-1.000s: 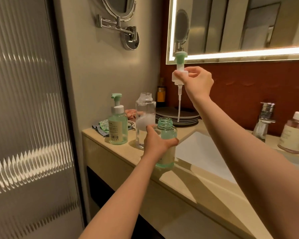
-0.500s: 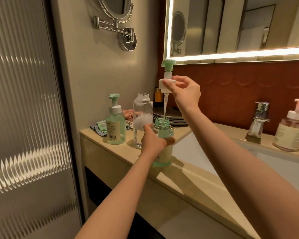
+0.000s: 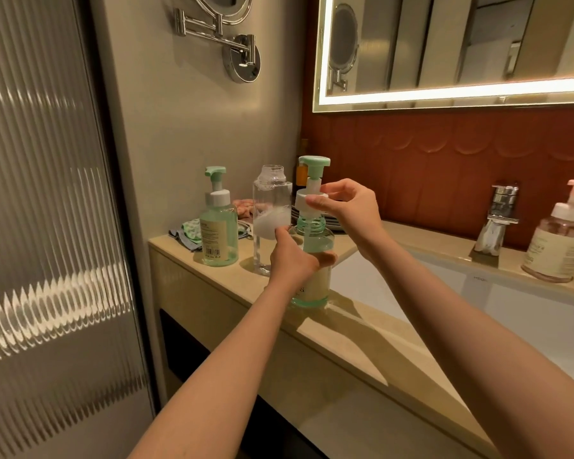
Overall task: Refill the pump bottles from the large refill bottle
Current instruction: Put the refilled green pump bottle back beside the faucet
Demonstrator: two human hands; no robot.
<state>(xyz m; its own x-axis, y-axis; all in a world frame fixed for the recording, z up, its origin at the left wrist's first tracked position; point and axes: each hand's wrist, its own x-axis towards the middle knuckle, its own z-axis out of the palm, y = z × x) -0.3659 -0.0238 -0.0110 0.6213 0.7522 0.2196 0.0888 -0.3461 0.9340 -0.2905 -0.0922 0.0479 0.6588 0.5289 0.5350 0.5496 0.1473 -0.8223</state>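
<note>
Pump [image 3: 313,180] lowered into green bottle [image 3: 317,240], clear bottle [image 3: 272,200] behind, perhaps touching left hand [image 3: 292,260]

No text is legible; the green pump bottle [image 3: 219,233] shows only a barcode [image 3: 212,251].

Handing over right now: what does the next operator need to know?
Left hand grips the open bottle at the counter edge.
Right hand pinches its pump by the collar; tube in the neck, collar above the threads, not screwed.
The second bottle stands closed beside the uncapped refill bottle.
Left: seat and screw the pump.
</note>
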